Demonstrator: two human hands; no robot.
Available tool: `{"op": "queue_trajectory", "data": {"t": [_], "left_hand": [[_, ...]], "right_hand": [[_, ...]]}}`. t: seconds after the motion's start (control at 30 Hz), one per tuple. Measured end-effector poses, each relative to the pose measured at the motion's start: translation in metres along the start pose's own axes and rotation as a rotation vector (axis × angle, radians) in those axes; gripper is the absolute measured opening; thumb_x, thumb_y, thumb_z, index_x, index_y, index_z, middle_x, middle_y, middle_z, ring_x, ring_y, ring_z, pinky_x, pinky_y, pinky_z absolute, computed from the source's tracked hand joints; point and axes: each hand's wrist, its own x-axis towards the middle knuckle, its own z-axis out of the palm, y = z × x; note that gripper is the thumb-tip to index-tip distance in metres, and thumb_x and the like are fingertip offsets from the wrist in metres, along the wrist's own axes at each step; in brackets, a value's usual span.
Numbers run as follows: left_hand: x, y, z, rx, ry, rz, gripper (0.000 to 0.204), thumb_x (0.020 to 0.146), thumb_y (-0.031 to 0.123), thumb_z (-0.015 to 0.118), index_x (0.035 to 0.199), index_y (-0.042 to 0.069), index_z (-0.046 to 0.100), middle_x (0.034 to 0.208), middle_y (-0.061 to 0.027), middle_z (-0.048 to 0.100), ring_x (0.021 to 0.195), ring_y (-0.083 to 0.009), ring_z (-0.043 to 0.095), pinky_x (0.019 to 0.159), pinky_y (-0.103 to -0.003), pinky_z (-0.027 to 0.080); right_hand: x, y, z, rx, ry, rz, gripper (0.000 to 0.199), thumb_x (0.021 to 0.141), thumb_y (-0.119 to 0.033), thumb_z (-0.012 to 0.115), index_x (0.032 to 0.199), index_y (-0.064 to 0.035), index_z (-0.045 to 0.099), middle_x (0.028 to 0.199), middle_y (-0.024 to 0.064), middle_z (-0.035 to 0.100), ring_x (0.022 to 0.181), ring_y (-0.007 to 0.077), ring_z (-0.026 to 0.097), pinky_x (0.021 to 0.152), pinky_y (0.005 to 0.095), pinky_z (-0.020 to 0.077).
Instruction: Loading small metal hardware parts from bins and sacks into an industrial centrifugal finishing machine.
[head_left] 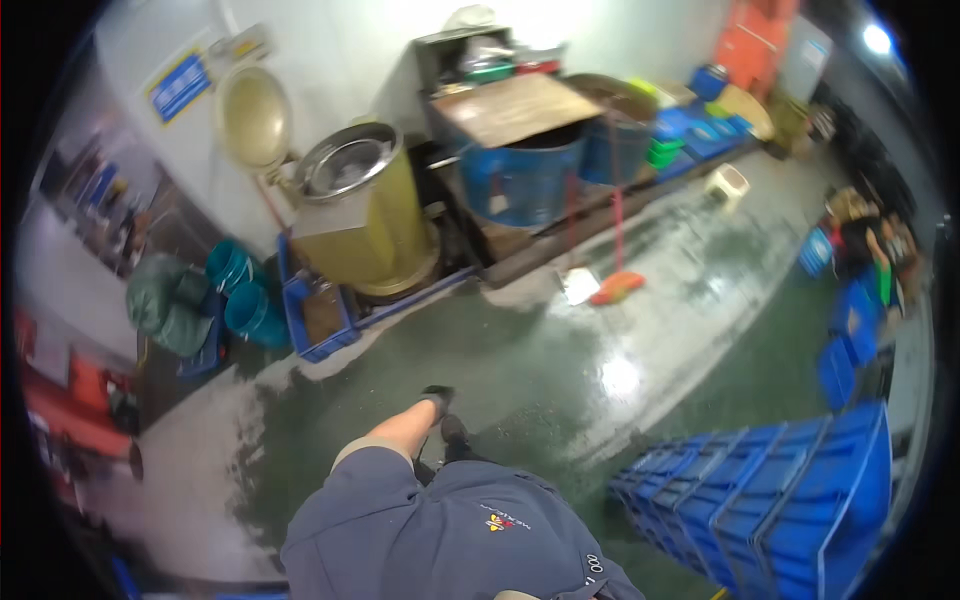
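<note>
My left hand [436, 399] hangs at my side in a dark glove, below a bare forearm and a grey-blue sleeve. It holds nothing that I can see, and its fingers are too small and dark to read. A dark shoe [455, 430] shows just beside it on the wet green floor [520, 350]. My right hand is out of view. My grey-blue shirt [450, 540] fills the lower middle of the picture.
A brass-coloured drum machine [355, 210] with its round lid [252, 115] raised stands ahead by the wall. Beside it are a blue barrel [520, 180] under a cardboard sheet, teal buckets [245, 295] and an orange-headed broom [617, 287]. Stacked blue crates [780, 500] lie at the lower right.
</note>
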Motion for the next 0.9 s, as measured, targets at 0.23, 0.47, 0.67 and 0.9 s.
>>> {"op": "queue_trajectory", "data": {"t": [0.23,0.47,0.67,0.9], "left_hand": [[-0.070,-0.191,0.032,-0.109,-0.249,-0.361,0.033,0.092,0.021,0.042,0.115,0.013,0.064,0.125,-0.0084,0.058,0.114,-0.0231,0.058,0.098,-0.035,0.044],[-0.086,-0.269,0.037,0.406,-0.239,0.150,0.027,0.089,0.023,0.052,0.113,0.022,0.064,0.114,-0.0002,0.065,0.118,-0.0208,0.053,0.096,-0.039,0.044],[-0.113,-0.281,0.058,-0.901,0.110,-0.122,0.012,0.085,0.028,0.054,0.096,0.024,0.057,0.086,0.0001,0.060,0.089,-0.0194,0.059,0.075,-0.035,0.049],[-0.106,-0.277,0.090,0.085,0.261,-0.489,0.032,0.087,0.029,0.053,0.114,0.014,0.065,0.112,-0.0106,0.065,0.098,-0.0259,0.063,0.087,-0.037,0.050]], "right_hand": [[-0.038,-0.164,0.196,0.059,-0.242,0.253,0.029,0.094,-0.023,0.048,0.114,-0.0038,0.055,0.096,0.0193,0.059,0.080,0.0286,0.057,0.064,0.0406,0.0433],[-0.088,-0.318,0.382,0.079,-0.474,0.481,0.022,0.090,-0.022,0.052,0.094,-0.0023,0.059,0.070,0.0183,0.058,0.052,0.0267,0.055,0.044,0.0389,0.0433],[-0.034,-0.328,0.487,-0.232,-0.919,0.333,0.018,0.091,-0.018,0.052,0.082,-0.0026,0.056,0.058,0.0147,0.052,0.042,0.0263,0.049,0.038,0.0389,0.0381],[0.023,-0.441,0.595,-1.195,-0.978,-0.470,0.052,0.097,-0.041,0.042,0.113,0.0049,0.060,0.097,0.0284,0.066,0.090,0.0415,0.065,0.078,0.0479,0.0488]]}}
